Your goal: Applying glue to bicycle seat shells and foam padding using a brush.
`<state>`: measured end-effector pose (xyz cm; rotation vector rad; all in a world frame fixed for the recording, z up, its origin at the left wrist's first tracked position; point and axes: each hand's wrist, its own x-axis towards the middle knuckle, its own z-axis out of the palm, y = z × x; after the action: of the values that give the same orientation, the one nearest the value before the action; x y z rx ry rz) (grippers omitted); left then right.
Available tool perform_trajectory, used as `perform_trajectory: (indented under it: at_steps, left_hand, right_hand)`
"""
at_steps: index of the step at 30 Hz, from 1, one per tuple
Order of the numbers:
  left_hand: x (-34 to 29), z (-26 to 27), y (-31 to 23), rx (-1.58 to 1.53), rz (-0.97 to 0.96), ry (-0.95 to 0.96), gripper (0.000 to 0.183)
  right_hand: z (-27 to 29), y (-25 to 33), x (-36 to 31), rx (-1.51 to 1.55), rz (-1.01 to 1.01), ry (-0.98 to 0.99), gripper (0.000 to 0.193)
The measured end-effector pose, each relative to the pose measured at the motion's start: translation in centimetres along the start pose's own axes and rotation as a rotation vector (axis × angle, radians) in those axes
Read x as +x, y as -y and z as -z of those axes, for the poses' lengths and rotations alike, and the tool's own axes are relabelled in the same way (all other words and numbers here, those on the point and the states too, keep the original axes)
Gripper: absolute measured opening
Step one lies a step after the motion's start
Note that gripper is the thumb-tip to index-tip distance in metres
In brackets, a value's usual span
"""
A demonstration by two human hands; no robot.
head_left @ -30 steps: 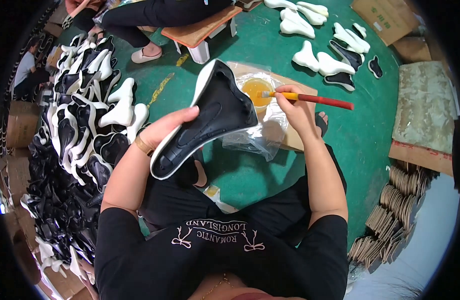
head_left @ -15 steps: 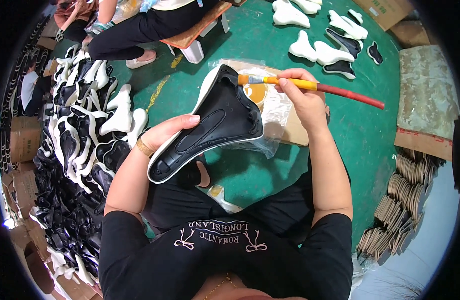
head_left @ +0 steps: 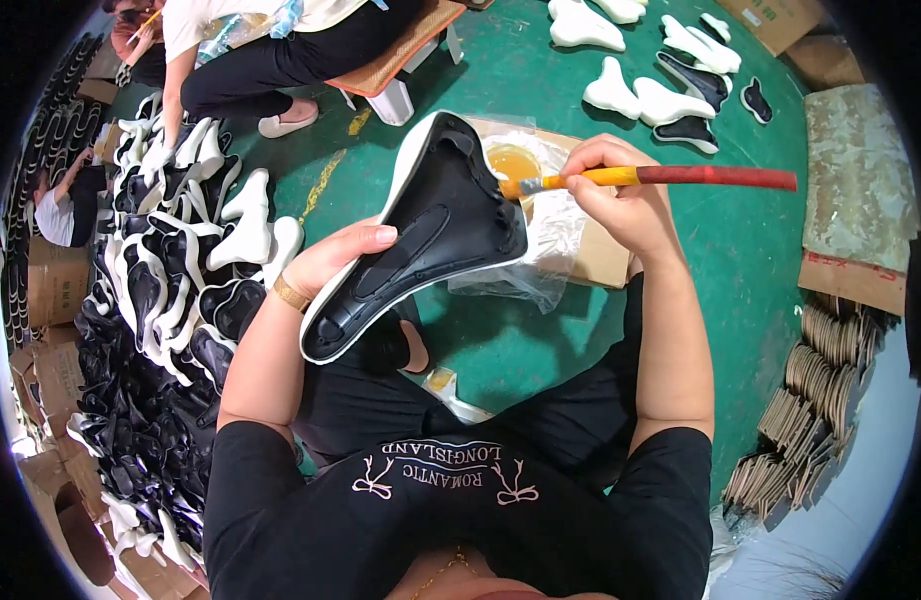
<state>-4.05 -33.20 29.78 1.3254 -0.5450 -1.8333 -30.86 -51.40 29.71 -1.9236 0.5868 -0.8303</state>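
Green painted floor (head_left: 481, 345) lies beneath. The left hand (head_left: 331, 258) grips, fingers closed, a black, white-edged, saddle-shaped shell (head_left: 421, 215) extending rightward from them. The right hand (head_left: 621, 195) pinches a red-and-yellow wooden-looking brush (head_left: 671, 175); its bristles, left of those fingers, have moved down the shell's rim, suggesting that brushing advances there.

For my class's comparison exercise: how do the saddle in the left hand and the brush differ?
The saddle is broad and tapers; the brush is long and thin.
The saddle shows a black inside with a white rim; the brush has a yellow-and-red handle.
The left hand holds the saddle; the right hand, the brush.
Both are held up off the green floor.
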Motion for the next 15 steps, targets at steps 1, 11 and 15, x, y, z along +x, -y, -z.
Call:
perform_trajectory:
  at_steps: [1,11,15]
  left_hand:
    - [-0.1,-0.1,-0.2,0.018,-0.058,0.018,0.059]
    - [0.6,-0.4,-0.2,0.384,-0.344,0.003,0.073]
    - [0.8,-1.0,0.2,0.568,-0.488,-0.08,0.076]
  right_hand:
    - [0.0,0.3,-0.1,0.002,-0.001,-0.01,0.006]
    - [-0.2,-0.5,-0.4,-0.001,-0.198,-0.024,0.01]
    - [-0.4,-0.7,0.0,0.046,-0.235,-0.013,0.009]
